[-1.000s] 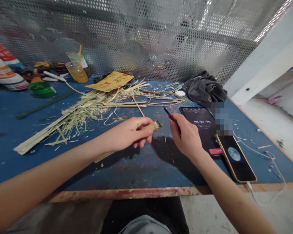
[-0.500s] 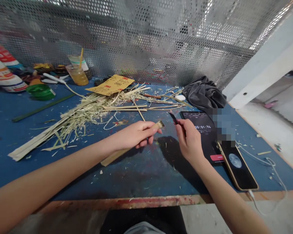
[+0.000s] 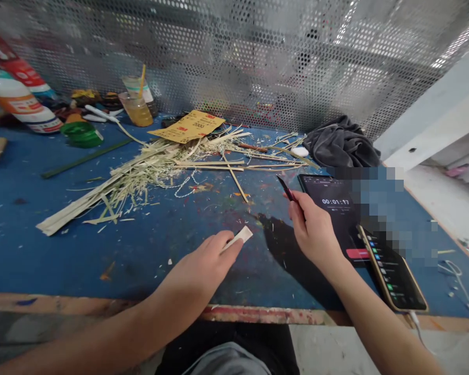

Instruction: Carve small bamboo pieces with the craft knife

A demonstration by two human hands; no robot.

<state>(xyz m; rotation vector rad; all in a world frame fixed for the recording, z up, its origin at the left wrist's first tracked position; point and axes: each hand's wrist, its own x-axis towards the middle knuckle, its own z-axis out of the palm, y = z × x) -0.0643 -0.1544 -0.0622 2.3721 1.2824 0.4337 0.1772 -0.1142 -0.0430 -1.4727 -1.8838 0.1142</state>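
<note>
The left hand [image 3: 203,265] pinched a mostly hidden bamboo strip [image 3: 240,237]; the right hand [image 3: 315,232] gripped a dark blade [image 3: 285,186], handle covered. Bare surface [image 3: 140,255] lay open along the front edge.

Strip pile [image 3: 148,169] behind left hand [image 3: 203,265], phone [image 3: 336,200] right of right hand [image 3: 312,234], cloth [image 3: 346,146] behind phone

Single head-worn camera is looking forward and down across the blue desk [image 3: 31,260] from its near edge. It is sitting close: left hand [image 3: 203,265] and right hand [image 3: 315,234] are filling mid-frame. Perforated metal screen [image 3: 258,52] is closing the far side; floor [image 3: 445,198] is showing far right.
</note>
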